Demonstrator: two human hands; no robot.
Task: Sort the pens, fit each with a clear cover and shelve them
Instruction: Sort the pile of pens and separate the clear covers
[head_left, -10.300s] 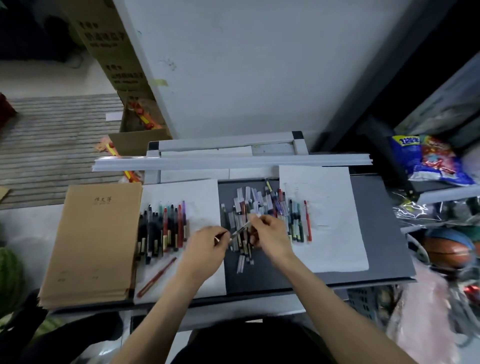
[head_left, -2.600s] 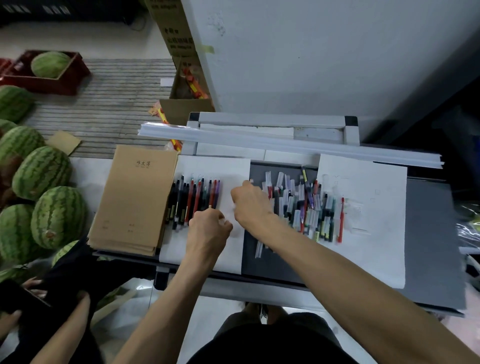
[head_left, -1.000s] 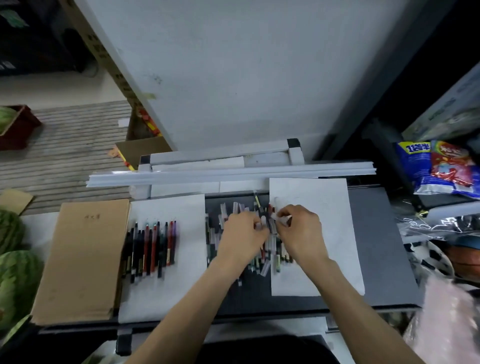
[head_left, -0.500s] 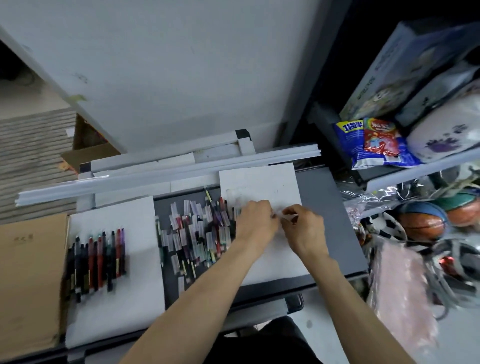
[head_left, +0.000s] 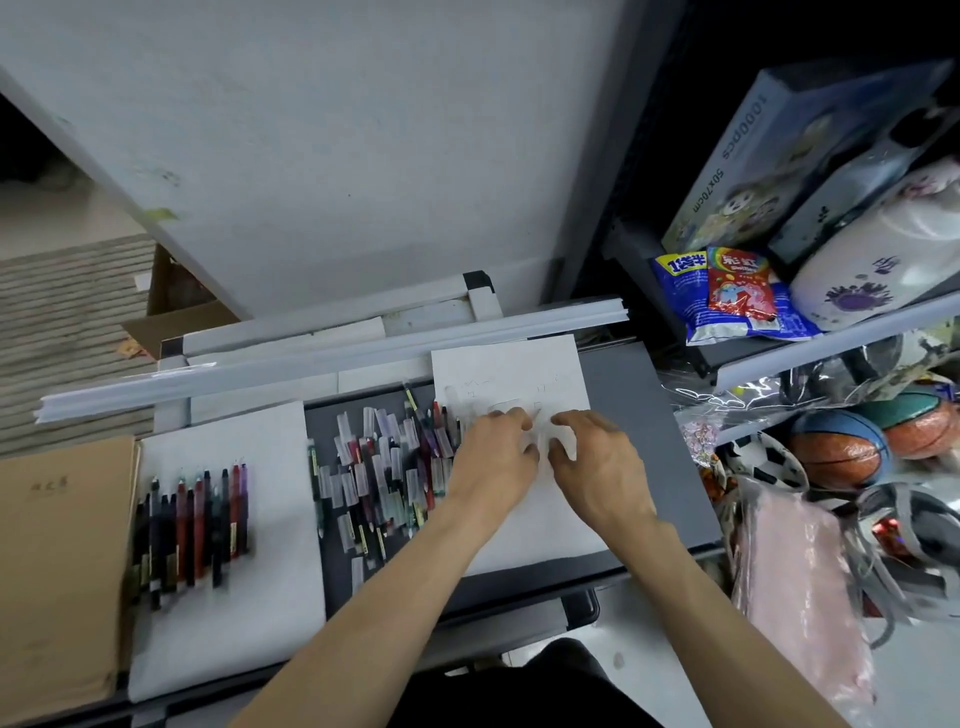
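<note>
Left hand (head_left: 493, 457), right hand (head_left: 597, 467) held curled over white paper sheet (head_left: 545, 364); grip unreadable. Cover to be pushed on straight.

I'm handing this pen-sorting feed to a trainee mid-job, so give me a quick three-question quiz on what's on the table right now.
1. True or false: the left hand and the right hand are both over the white sheet on the right.
2. The loose pile of pens and clear covers lies on: A) the dark grey tabletop; B) the brown notebooks; C) the side shelf.
3. Fill in: the sheet on the left holds a neat ___ of pens.

Key: 1 true. 2 A. 3 row, meaning the row of pens.
</note>
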